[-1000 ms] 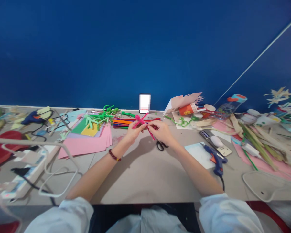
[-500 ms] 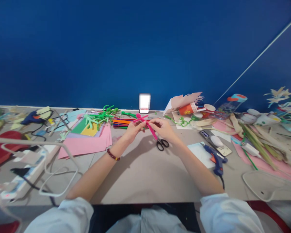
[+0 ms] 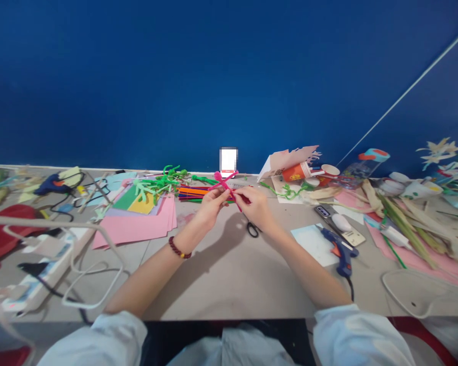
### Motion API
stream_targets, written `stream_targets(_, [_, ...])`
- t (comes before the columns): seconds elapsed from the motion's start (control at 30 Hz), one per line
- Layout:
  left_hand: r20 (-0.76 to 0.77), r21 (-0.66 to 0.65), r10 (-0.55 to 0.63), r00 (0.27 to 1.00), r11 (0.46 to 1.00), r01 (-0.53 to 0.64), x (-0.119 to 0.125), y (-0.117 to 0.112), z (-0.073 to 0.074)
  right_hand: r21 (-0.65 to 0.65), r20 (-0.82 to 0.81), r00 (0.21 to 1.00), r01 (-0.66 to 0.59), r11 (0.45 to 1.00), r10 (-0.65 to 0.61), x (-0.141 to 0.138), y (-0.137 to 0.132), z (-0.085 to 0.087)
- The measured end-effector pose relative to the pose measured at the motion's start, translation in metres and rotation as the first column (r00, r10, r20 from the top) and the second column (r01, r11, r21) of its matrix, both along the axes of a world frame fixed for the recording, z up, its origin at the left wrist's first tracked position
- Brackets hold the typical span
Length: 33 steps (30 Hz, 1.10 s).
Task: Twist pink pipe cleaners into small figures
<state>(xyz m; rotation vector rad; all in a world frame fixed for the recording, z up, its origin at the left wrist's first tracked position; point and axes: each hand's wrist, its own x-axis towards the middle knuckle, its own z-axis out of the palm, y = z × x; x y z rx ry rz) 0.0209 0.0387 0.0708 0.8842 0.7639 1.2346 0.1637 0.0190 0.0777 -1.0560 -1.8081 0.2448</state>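
Both my hands meet above the middle of the grey table (image 3: 221, 274) and pinch a bent pink pipe cleaner (image 3: 224, 183). My left hand (image 3: 209, 207), with a bead bracelet on its wrist, grips it from the left. My right hand (image 3: 255, 206) pinches it from the right. The pink ends stick up and cross above my fingers. Black scissors (image 3: 252, 230) lie on the table just under my right hand. Behind my hands lies a bundle of coloured pipe cleaners (image 3: 193, 192).
Pink and coloured paper sheets (image 3: 137, 223) with green pipe-cleaner shapes (image 3: 158, 183) lie at the left. A blue glue gun (image 3: 338, 250) lies at the right, a power strip (image 3: 38, 277) with cables at the far left. Paper cups (image 3: 301, 172) and dried leaves (image 3: 408, 218) crowd the right side.
My hands have turned the pink pipe cleaner, and its free ends now point up instead of down toward the scissors. My right hand has shifted slightly left over the scissors.
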Motion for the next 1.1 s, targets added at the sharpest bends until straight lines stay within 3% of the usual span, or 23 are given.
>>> stream_targets(0.1, [0.030, 0.037, -0.005, 1.000, 0.999, 0.004, 0.002, -0.002, 0.001, -0.075, -0.079, 0.997, -0.006, 0.997, 0.000, -0.001, -0.001, 0.001])
stream_targets(0.17, [0.028, 0.053, -0.020, 0.999, 0.998, 0.018, 0.002, -0.003, 0.002, -0.201, -0.209, 0.978, -0.061, 0.978, 0.018, -0.001, 0.000, 0.000])
stream_targets(0.27, [0.023, 0.064, -0.062, 0.998, 0.996, 0.061, 0.000, -0.002, 0.003, -0.397, -0.429, 0.901, -0.249, 0.883, 0.061, 0.002, 0.003, -0.001])
stream_targets(0.33, [0.027, 0.058, -0.077, 0.997, 0.995, 0.075, -0.002, -0.001, 0.003, -0.443, -0.500, 0.863, -0.327, 0.835, 0.073, 0.003, 0.005, -0.002])
stream_targets(0.4, [0.019, 0.036, -0.062, 0.998, 0.997, 0.062, -0.002, 0.001, 0.002, -0.434, -0.502, 0.863, -0.304, 0.848, 0.053, 0.003, 0.006, -0.002])
stream_targets(0.6, [-0.142, 0.054, -0.039, 0.989, 0.997, 0.047, 0.002, 0.000, -0.002, -0.242, -0.332, 0.942, -0.038, 0.969, -0.046, -0.002, 0.003, -0.003])
stream_targets(0.73, [-0.177, 0.115, -0.014, 0.984, 0.993, 0.035, 0.002, -0.002, 0.001, -0.100, -0.202, 0.975, 0.076, 0.992, -0.095, -0.004, 0.001, -0.004])
stream_targets(0.9, [-0.219, 0.172, -0.015, 0.976, 0.984, 0.053, 0.000, -0.002, 0.003, -0.056, -0.182, 0.980, 0.073, 0.996, -0.082, -0.004, 0.000, -0.005])
stream_targets(1.1, [-0.276, 0.344, -0.002, 0.961, 0.934, 0.100, -0.001, 0.002, -0.004, -0.220, -0.410, 0.910, -0.031, 0.975, -0.064, -0.006, 0.004, -0.012])
